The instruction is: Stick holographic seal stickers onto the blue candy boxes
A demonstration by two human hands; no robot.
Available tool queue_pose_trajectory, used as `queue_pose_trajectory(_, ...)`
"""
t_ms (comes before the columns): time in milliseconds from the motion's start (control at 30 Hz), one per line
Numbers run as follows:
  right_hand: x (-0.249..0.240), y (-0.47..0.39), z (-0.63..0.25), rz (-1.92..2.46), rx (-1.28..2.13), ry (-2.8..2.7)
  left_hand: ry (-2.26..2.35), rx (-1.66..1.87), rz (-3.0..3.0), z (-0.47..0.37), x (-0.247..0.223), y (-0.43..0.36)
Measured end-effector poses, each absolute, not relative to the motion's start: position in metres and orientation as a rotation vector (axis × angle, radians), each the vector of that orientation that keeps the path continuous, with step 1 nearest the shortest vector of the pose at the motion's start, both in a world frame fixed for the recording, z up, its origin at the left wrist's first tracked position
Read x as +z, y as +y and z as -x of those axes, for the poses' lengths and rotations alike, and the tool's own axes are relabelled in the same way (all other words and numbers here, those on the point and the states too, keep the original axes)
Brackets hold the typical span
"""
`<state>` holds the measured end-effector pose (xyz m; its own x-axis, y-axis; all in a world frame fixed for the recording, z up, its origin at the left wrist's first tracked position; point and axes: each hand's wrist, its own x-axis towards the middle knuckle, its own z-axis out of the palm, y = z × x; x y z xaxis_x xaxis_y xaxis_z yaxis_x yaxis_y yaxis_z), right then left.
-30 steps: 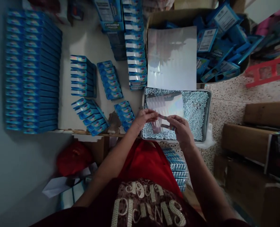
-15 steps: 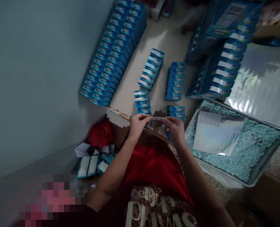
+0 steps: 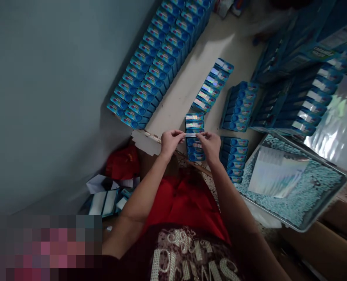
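Observation:
My left hand (image 3: 170,144) and my right hand (image 3: 210,147) pinch the two ends of a thin, pale sticker strip (image 3: 190,135), stretched level between them. Directly beneath is a short row of small blue packs (image 3: 196,157); whether the strip touches one, I cannot tell. The far packs in that row carry shiny silver strips (image 3: 194,117). Beyond it, another row of blue packs (image 3: 212,86) has a shiny strip on each pack. To the right of my right hand stand blue packs (image 3: 234,150) whose visible faces show no strips.
A double row of blue packs (image 3: 152,72) lines the wall side of the table (image 3: 173,97). Stacked packs (image 3: 302,93) rise at the right. A metal tray (image 3: 344,179) of pale blue pellets holds a shiny sticker sheet (image 3: 278,171). A red bag (image 3: 123,162) lies lower left.
Both hands, with the strip between them, have moved slightly forward over the near row of packs. The view has shifted, and the second pack in that row shows more clearly with its strip.

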<state>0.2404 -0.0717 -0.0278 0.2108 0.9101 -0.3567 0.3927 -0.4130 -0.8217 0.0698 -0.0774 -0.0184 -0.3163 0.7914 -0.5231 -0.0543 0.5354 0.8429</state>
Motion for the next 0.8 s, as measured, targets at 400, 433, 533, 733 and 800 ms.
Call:
queue_pose_trajectory(400, -0.038, -0.061, -0.232, 1.969, 1.068, -1.312, 1.677, 0.967, -0.600, -0.065, -0.022, -0.071)
queue_pose_trajectory(433, -0.039, -0.060, -0.232, 1.973, 1.073, -1.314, 1.672, 0.969, -0.590, -0.064, -0.023, -0.071)
queue_pose_trajectory(533, -0.039, -0.058, -0.231, 2.005, 1.084, -1.334, 1.633, 0.985, -0.543, -0.063, -0.029, -0.071)
queue_pose_trajectory(733, -0.047, -0.049, -0.241, 2.073, 0.998, -1.305, 1.486, 0.967, -0.233, -0.065, -0.058, -0.066)
queue_pose_trajectory(800, -0.050, -0.047, -0.246, 2.043, 1.052, -1.212, 1.483, 0.965, -0.234, -0.068, -0.069, -0.063)
